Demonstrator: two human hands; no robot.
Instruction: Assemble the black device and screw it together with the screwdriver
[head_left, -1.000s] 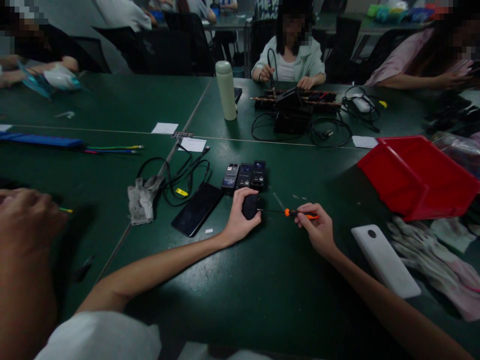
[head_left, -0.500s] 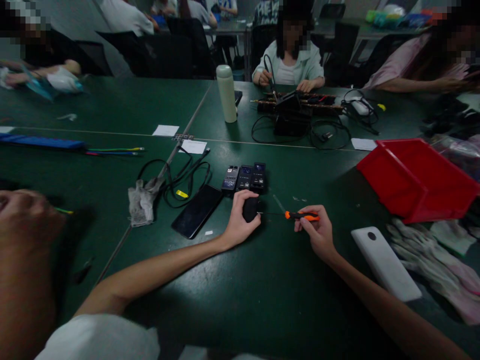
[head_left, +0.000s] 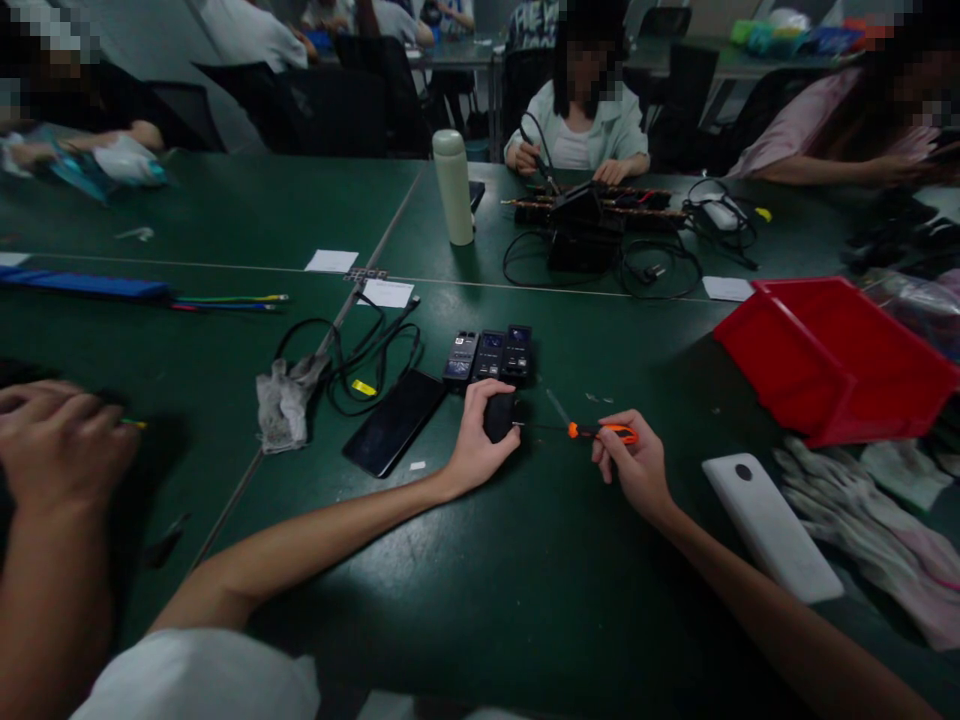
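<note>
My left hand [head_left: 484, 440] grips a small black device [head_left: 500, 416] on its side, thumb below and fingers over the top. From the right, my right hand [head_left: 634, 455] pinches an orange and black screwdriver [head_left: 585, 431]. Its thin shaft points left at the device's face; whether the tip sits in a screw is too small to tell. Just behind my left hand stand several small black devices with little screens [head_left: 490, 352] in a row. A thin clear strip [head_left: 557, 405] lies behind the screwdriver shaft.
Left of my hands lie a black phone [head_left: 394, 422], a black cable [head_left: 375, 345] and a grey glove [head_left: 285, 405]. On the right are a red bin [head_left: 832, 350], a white phone-like slab [head_left: 772, 525] and gloves [head_left: 877, 540]. A neighbour's hand [head_left: 64, 440] works at far left; another person sits opposite.
My right fingers have shifted slightly on the screwdriver handle, some now more extended below it. The black device stays in place in my left hand. The neighbour's hand at left has moved a little.
</note>
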